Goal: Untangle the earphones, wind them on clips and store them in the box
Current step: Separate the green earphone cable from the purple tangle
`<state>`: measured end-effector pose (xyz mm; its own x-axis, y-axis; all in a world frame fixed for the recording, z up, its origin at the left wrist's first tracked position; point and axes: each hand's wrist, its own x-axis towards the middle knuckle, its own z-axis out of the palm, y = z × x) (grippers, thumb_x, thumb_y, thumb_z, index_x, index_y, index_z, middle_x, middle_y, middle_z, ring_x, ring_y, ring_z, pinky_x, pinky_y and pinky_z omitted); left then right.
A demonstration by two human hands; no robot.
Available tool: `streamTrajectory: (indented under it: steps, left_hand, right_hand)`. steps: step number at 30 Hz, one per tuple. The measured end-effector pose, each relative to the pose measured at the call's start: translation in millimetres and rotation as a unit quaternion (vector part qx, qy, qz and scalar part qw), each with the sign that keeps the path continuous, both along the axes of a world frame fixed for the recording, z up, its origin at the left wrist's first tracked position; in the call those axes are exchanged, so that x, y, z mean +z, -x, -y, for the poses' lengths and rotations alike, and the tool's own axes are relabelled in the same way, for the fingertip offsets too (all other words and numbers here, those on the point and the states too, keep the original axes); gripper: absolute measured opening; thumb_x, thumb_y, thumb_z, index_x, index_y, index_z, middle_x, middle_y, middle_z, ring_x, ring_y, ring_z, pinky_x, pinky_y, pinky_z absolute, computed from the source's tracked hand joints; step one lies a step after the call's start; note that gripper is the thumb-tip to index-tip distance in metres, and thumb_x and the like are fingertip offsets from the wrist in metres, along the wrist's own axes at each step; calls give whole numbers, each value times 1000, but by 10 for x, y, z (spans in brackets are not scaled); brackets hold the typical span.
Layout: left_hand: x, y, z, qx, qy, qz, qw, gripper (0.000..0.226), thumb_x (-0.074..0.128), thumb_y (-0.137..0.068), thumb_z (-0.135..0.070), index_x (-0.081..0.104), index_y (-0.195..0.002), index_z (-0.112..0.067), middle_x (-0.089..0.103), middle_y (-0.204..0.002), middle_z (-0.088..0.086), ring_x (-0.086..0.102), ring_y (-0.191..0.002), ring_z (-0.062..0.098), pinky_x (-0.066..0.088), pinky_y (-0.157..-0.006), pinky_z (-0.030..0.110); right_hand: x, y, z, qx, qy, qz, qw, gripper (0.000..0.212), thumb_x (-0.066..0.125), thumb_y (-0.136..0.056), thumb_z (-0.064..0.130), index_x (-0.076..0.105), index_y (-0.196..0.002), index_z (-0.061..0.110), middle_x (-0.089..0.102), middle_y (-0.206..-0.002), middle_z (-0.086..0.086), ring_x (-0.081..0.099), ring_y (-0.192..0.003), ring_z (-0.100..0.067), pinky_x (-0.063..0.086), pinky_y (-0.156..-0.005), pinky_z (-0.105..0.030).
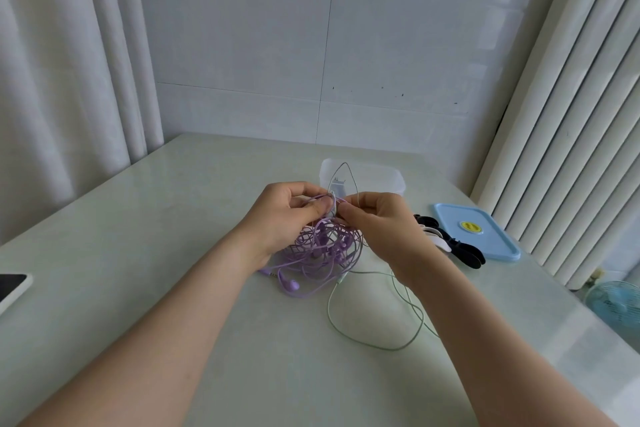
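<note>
A tangle of purple earphones [323, 253] lies mid-table, mixed with a pale green earphone cable [377, 343] that trails toward me. My left hand [280, 218] grips purple strands at the top of the tangle, thumb pressed over them. Opposite it, my right hand [377, 225] pinches a thin cable that loops up in an arch [343, 170] between the two hands. A clear plastic box [381, 178] stands just behind the hands. Black and white winding clips [450, 243] lie to the right of my right hand.
The box's blue lid [485, 236] with a yellow sticker lies at the right, close to the table edge. A phone [10, 288] sits at the left edge. White curtains hang on both sides, and a small fan [616, 302] stands below the table's right side.
</note>
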<state>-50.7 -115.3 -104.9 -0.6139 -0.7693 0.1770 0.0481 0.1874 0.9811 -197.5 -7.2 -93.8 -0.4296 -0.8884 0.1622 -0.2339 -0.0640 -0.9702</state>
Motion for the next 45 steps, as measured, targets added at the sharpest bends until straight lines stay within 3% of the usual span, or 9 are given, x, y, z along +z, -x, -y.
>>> streamTrajectory:
  steps: [5, 9, 15, 22, 26, 29, 33, 38, 45]
  left_hand:
    - [12, 9, 18, -12, -71, -25, 997, 13, 68, -99, -6, 75, -110, -6, 79, -97, 17, 73, -83, 23, 60, -85, 34]
    - [28, 20, 26, 13, -83, -47, 995, 10, 68, -98, -2, 75, -104, -5, 76, -88, 16, 70, -76, 23, 59, -78, 32]
    - [43, 14, 19, 11, -85, -45, 995, 12, 73, -92, 1, 73, -104, -4, 78, -94, 20, 74, -76, 23, 58, -68, 26]
    - [57, -1, 14, 19, -64, -49, 997, 15, 77, -90, 0, 67, -100, -7, 76, -83, 12, 67, -63, 14, 52, -60, 20]
    - [84, -10, -17, -10, -81, -48, 996, 15, 75, -92, -1, 63, -97, -9, 72, -83, 12, 62, -60, 12, 47, -57, 19]
    - [89, -12, -11, 1, -76, -34, 997, 18, 77, -90, -4, 61, -90, -13, 71, -87, 17, 58, -64, 16, 43, -60, 24]
    - [99, -9, -9, 24, -55, -20, 998, 16, 80, -70, -26, 69, -77, -17, 67, -82, 14, 53, -70, 21, 39, -70, 34]
    - [47, 14, 1, 18, -27, -11, 999, 51, 78, -61, -52, 79, -90, -10, 71, -86, 15, 53, -75, 19, 38, -79, 37]
    - [9, 5, 63, -2, 7, 19, 1000, 16, 80, -91, -14, 79, -107, -17, 81, -100, 6, 75, -95, 14, 51, -86, 27]
  right_hand:
    - [-44, -3, 27, -12, 13, -40, 999, 17, 72, -97, 11, 60, -109, 13, 77, -91, -21, 70, -70, -17, 50, -61, -27]
    - [-61, 34, 45, -46, 42, -157, 986, 18, 80, -87, 13, 66, -97, 20, 77, -86, -3, 65, -65, -20, 55, -64, -45]
    - [-52, 31, 35, -15, 76, -187, 979, 6, 84, -88, 16, 81, -90, 20, 77, -77, 6, 69, -69, -12, 58, -69, -30]
    - [-55, 45, 49, -11, 73, -211, 975, 14, 88, -83, 35, 81, -95, 33, 77, -87, 5, 62, -74, -37, 53, -67, -46]
    - [-28, 48, 28, -24, 69, -218, 973, 22, 88, -81, 46, 81, -97, 34, 76, -97, 11, 51, -71, 0, 42, -68, -18]
    - [-17, 31, 18, -28, 75, -220, 972, 25, 87, -82, 47, 80, -101, 32, 75, -104, 15, 53, -80, 4, 42, -73, -15]
    - [-5, 27, 22, -21, 77, -204, 976, 17, 85, -85, 43, 81, -98, 34, 77, -101, 10, 46, -74, -6, 45, -72, -25]
    - [15, 29, 16, -34, 83, -177, 980, 16, 89, -81, 40, 82, -92, 31, 75, -85, -5, 45, -64, -7, 43, -61, -25]
    - [-22, 52, 43, -37, 107, -184, 976, 28, 87, -77, 59, 81, -89, 34, 71, -83, -15, 38, -62, -17, 34, -59, -33]
